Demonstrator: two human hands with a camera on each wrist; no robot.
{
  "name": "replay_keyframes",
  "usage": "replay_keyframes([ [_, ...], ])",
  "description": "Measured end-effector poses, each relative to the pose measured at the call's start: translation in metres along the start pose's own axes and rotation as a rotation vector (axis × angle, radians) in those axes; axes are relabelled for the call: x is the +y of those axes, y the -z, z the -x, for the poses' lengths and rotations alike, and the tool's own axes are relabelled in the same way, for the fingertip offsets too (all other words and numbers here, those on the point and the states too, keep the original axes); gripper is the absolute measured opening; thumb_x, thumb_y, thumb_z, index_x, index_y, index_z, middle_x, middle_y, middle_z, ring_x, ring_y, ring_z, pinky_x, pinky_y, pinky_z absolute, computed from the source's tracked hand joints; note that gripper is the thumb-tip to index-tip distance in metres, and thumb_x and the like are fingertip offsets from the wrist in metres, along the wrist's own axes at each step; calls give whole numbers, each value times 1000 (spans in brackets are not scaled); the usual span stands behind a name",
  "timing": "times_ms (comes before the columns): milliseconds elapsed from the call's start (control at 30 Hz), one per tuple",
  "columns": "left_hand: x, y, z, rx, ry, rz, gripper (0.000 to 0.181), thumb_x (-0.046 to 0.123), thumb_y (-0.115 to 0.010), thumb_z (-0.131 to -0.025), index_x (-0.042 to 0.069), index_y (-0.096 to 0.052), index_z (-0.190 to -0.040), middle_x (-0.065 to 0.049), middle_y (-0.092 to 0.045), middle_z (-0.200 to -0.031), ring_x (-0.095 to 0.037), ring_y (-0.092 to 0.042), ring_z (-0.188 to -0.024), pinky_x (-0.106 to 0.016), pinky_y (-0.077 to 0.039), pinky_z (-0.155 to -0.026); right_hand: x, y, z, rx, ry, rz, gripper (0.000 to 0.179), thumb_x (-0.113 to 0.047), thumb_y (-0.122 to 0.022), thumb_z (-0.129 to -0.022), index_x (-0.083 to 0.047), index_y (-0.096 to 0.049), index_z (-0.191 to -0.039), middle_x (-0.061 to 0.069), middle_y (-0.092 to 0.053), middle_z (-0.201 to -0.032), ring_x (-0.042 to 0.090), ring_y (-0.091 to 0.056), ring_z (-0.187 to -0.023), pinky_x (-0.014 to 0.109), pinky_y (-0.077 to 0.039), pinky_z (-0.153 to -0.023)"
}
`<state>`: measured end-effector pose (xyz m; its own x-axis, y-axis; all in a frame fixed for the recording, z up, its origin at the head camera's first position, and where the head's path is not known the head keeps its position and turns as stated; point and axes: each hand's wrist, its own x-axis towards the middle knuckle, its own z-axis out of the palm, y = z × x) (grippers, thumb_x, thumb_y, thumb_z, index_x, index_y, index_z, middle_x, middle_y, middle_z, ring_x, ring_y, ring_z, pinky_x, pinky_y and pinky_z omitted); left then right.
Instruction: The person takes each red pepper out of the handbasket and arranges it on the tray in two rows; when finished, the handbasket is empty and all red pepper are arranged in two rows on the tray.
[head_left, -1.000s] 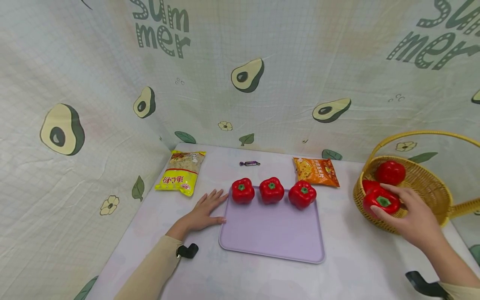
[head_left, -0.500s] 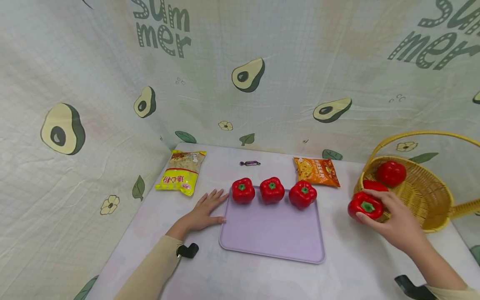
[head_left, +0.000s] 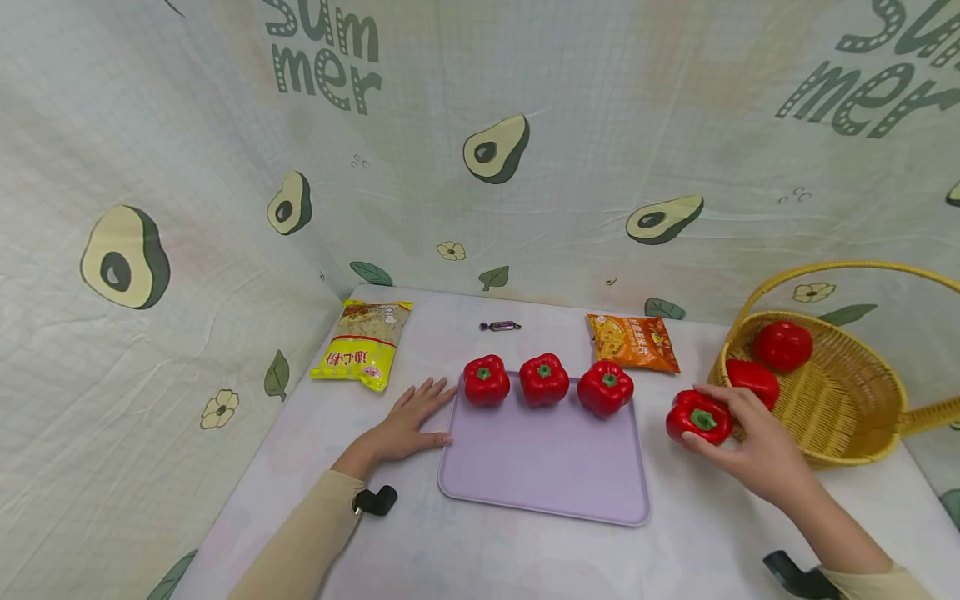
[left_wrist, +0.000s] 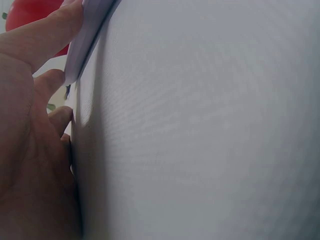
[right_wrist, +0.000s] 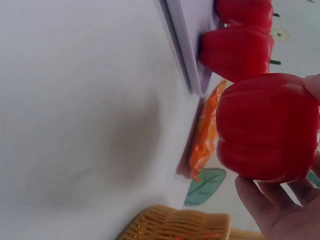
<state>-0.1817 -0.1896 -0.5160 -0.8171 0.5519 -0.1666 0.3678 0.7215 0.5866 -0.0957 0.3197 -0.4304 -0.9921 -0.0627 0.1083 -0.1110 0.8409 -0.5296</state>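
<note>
Right hand (head_left: 759, 450) gripping a red bell pepper (head_left: 693, 414) above the table, to the right of the lilac tray (head_left: 543, 471).
The left hand (head_left: 408, 427) lies with fingers spread wide at the tray's left edge, thumb touching the rim. Three bell peppers (head_left: 543, 382) line the tray's far edge; right of the tray, a wicker basket (head_left: 855, 387) holds two further peppers (head_left: 782, 346). Beyond the tray lie an orange snack bag (head_left: 634, 343), a purple-wrapped candy (head_left: 499, 327) and, leftmost, a macaroni bag (head_left: 363, 346).
</note>
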Motion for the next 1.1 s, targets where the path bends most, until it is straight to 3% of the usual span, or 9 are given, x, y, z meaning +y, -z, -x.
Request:
replay_keyframes([
  [167,0,0,0,-6,12,-8,86,54,-65,-94,30,-21,-164,0,-9,-171,-25,3,-157,-51,6,-125,-7,-8,0,-13,15,-3,79,-48,-84,-81,-9,-54,-142,21,-52,-131,46,-52,-117,69,-53,-84],
  [600,-1,1,0,-2,15,0,87,53,-67,-93,31,-22,-164,1,-9,-171,-23,4,-157,-50,7,-125,-18,-24,-1,-4,102,-19,71,-45,-87,-79,-14,-61,-137,13,-61,-125,36,-54,-117,67,-54,-85],
  [1100,0,0,0,-9,14,5,85,52,-66,-94,30,-22,-164,0,-9,-171,-25,4,-157,-52,7,-124,-39,-45,-5,-69,178,-52,69,-43,-87,-80,-18,-61,-139,10,-63,-131,35,-60,-119,60,-56,-88],
])
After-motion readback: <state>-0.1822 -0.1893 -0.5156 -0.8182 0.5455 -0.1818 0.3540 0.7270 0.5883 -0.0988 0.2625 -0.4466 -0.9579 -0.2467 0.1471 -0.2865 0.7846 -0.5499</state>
